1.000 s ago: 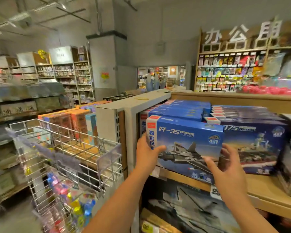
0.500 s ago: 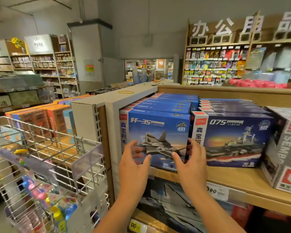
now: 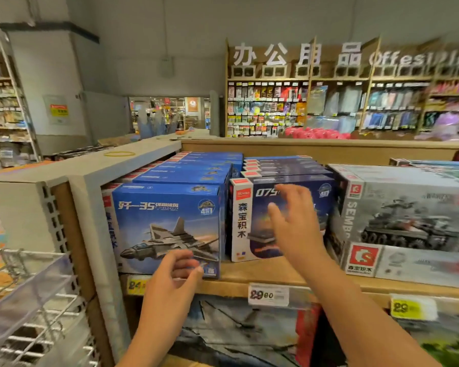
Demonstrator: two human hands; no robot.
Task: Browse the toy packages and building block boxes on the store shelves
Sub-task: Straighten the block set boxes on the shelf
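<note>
Nearest, price tags (image 3: pixel 268 294) on the shelf edge (image 3: pixel 223 286) read "29.00". The left hand (image 3: pixel 170 282), fingers loosely curled and holding nothing, hangs at the jet box (image 3: pixel 167 223)'s lower corner. The right hand (image 3: pixel 293 229), fingers spread, lies before the "075" SEMBO box (image 3: pixel 243 221). Behind, a wall sign (image 3: pixel 297 54) reads "办公用品".
</note>
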